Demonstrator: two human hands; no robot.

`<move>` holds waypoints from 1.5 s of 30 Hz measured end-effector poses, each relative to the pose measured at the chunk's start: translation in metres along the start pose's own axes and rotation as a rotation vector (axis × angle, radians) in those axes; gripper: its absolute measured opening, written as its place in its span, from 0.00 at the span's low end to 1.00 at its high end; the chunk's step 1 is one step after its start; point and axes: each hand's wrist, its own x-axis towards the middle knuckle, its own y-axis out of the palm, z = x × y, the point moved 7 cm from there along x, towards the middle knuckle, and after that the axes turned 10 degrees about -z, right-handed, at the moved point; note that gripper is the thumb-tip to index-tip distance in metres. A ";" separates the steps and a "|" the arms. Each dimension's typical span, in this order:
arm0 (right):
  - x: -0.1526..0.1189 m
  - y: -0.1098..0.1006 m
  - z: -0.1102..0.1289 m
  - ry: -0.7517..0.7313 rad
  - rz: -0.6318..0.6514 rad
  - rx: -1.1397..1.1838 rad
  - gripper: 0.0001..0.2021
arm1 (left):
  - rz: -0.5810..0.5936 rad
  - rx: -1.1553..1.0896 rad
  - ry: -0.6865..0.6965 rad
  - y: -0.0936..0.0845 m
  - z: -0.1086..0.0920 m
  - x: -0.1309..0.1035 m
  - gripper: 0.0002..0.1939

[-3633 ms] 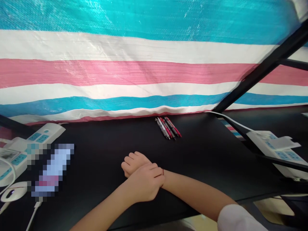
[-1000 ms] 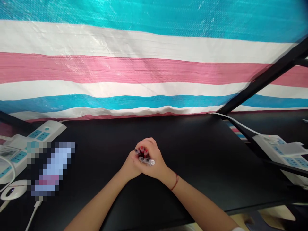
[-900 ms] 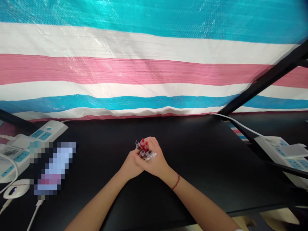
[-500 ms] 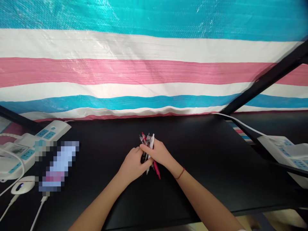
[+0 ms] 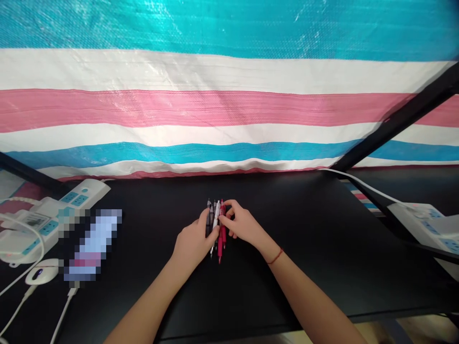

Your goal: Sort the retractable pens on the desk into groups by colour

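Several pens lie side by side in a small bundle on the black table. Dark pens are at its left, a white pen in the middle, red pens at the right. My left hand is closed on the left side of the bundle, thumb and fingers around the dark and white pens. My right hand, with a thin red string at the wrist, pinches a red pen near its upper end. Its fingertips partly cover the red pens.
At the left are a white power strip, a blurred phone, a white oval device and cables. Another power strip is at the right, beyond a black frame bar. Striped sheeting hangs behind.
The pens went from a crossed cluster between both hands to a more parallel row. My right hand has shifted slightly right, off my left hand, and now pinches the red side.
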 end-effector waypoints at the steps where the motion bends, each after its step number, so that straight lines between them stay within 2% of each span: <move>1: 0.000 0.000 0.001 -0.013 -0.004 -0.029 0.15 | -0.061 0.022 0.046 -0.001 -0.001 0.000 0.25; 4: 0.001 -0.001 0.004 -0.090 -0.056 -0.141 0.13 | -0.248 0.075 0.215 0.000 -0.008 -0.001 0.23; 6: 0.002 -0.001 0.008 -0.162 -0.116 -0.235 0.11 | -0.298 0.077 0.287 0.004 -0.011 -0.002 0.21; 8: 0.001 0.000 0.013 -0.228 -0.157 -0.311 0.08 | -0.308 0.072 0.299 0.009 -0.012 -0.002 0.21; 11: -0.001 0.002 0.016 -0.268 -0.158 -0.363 0.08 | -0.282 0.065 0.282 0.014 -0.011 0.000 0.22; 16: -0.002 -0.001 0.014 -0.220 -0.117 -0.452 0.10 | -0.197 0.061 0.290 0.017 -0.010 0.003 0.25; 24: -0.003 -0.001 0.017 -0.235 -0.087 -0.529 0.11 | -0.056 0.034 0.249 0.022 0.001 0.009 0.27; 29: -0.003 -0.001 0.017 -0.262 -0.078 -0.550 0.11 | -0.061 0.016 0.293 0.022 -0.001 0.007 0.30; 31: -0.003 -0.001 0.016 -0.264 -0.077 -0.558 0.11 | -0.052 0.000 0.350 0.020 -0.005 0.005 0.32; 33: -0.003 -0.002 0.016 -0.268 -0.078 -0.560 0.11 | 0.009 -0.022 0.460 0.021 -0.013 0.001 0.38; 35: -0.004 -0.002 0.017 -0.276 -0.078 -0.566 0.12 | 0.082 -0.036 0.572 0.022 -0.020 -0.004 0.50; 37: -0.004 -0.002 0.018 -0.281 -0.079 -0.583 0.12 | 0.114 -0.023 0.623 0.023 -0.021 -0.006 0.60; 38: -0.004 -0.002 0.018 -0.282 -0.082 -0.593 0.11 | 0.113 -0.010 0.629 0.023 -0.020 -0.006 0.62; 45: -0.001 -0.006 0.016 -0.262 -0.094 -0.600 0.06 | 0.132 0.024 0.600 0.024 -0.014 -0.006 0.53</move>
